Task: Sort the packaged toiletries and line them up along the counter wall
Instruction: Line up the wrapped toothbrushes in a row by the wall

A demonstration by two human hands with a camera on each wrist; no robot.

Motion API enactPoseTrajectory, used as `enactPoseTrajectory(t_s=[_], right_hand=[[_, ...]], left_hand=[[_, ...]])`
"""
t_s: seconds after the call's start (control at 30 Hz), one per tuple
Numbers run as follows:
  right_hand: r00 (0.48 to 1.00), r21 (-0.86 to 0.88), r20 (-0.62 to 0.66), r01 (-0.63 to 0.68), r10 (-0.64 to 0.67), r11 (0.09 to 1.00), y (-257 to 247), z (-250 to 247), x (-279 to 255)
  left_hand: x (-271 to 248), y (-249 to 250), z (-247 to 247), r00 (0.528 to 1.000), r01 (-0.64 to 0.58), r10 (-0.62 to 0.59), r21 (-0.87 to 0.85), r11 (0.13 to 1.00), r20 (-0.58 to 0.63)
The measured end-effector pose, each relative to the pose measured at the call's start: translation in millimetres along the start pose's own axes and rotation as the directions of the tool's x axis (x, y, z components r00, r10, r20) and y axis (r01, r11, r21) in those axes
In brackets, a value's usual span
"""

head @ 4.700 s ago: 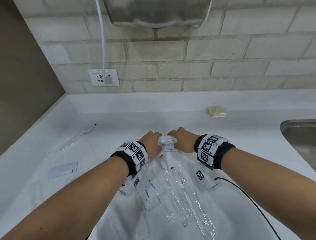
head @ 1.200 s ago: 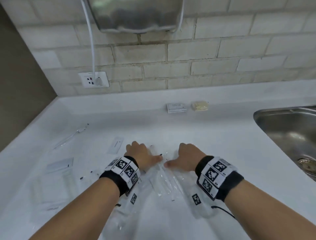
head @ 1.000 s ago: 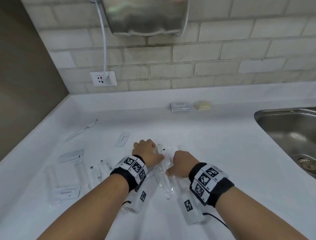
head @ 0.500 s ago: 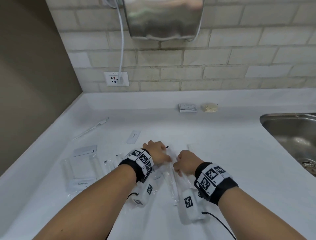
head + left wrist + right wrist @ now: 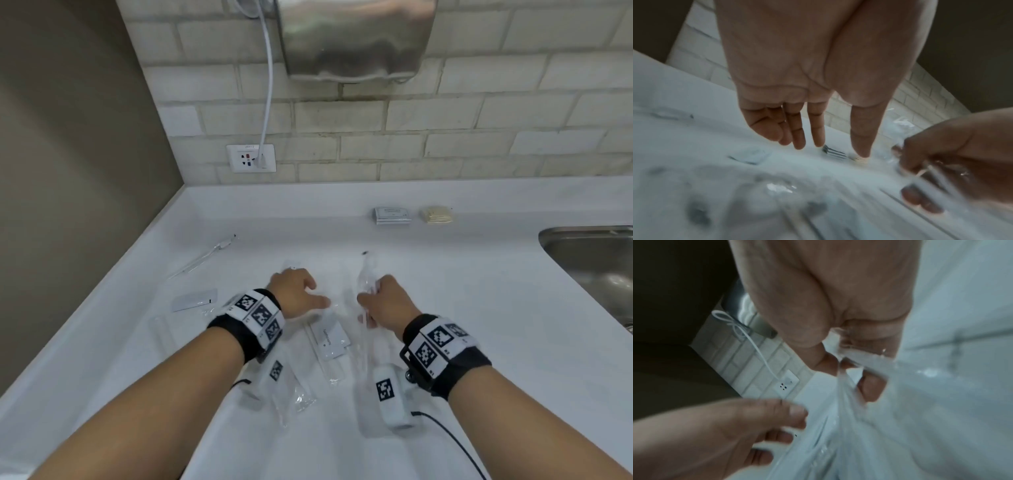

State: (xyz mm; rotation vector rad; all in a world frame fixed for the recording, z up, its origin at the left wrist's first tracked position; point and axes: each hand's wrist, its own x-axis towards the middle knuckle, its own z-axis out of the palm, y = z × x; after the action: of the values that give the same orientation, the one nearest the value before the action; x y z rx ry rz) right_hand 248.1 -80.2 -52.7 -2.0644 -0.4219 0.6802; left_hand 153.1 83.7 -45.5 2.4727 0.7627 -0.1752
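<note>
My right hand point(image 5: 371, 301) grips a bundle of long clear toothbrush packets point(image 5: 365, 274), their far ends pointing at the wall; the right wrist view shows thumb and fingers pinching the plastic point(image 5: 859, 402). My left hand point(image 5: 308, 291) hovers just left of it, fingers straight and holding nothing point(image 5: 818, 142). A white toothpaste packet point(image 5: 330, 339) and more clear packets point(image 5: 294, 394) lie under my wrists. A stack of white sachets point(image 5: 392, 216) and a yellow packet point(image 5: 436, 214) sit side by side against the wall.
A loose wrapped toothbrush point(image 5: 205, 257) and a white sachet point(image 5: 195, 299) lie at the left of the white counter point(image 5: 479, 291). A steel sink point(image 5: 592, 263) is at the right. Above hang a hand dryer point(image 5: 356, 37) and a wall socket point(image 5: 251, 158).
The white sachet stack went from my hands to the wall beside the yellow packet. Since then my right hand has gathered the clear packets and my left hand has let go of them.
</note>
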Motion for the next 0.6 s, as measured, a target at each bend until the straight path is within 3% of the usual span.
enactPoseTrajectory(t_s=[0.07,0.13,0.27,0.47,0.6], right_hand=[[0.998,0.164,-0.021,0.066,-0.064,0.984,-13.3,-3.4,-5.2],[0.991,0.217,0.013,0.125,-0.131,0.968,-25.3,-0.6,-10.4],[0.982,0.229,0.101,0.132,-0.158,0.964,-37.5,22.0,-18.1],[0.966,0.184,0.204,0.122,-0.160,0.975,-42.9,45.6,-23.3],[0.955,0.177,0.250,0.114,-0.157,0.978,-42.4,50.8,-26.4]], left_hand=[[-6.6,-21.6,-17.5,0.993,0.104,-0.100,0.072,0.992,-0.060],[-15.7,-44.1,-28.3,0.971,0.235,-0.226,0.156,0.959,-0.074],[-37.2,-73.0,-15.8,0.916,0.385,-0.399,0.184,0.905,0.049],[-38.3,-78.0,-1.9,0.921,0.385,-0.382,-0.035,0.922,0.077],[-41.2,-78.5,-3.0,0.929,0.368,-0.357,-0.300,0.880,0.095]])
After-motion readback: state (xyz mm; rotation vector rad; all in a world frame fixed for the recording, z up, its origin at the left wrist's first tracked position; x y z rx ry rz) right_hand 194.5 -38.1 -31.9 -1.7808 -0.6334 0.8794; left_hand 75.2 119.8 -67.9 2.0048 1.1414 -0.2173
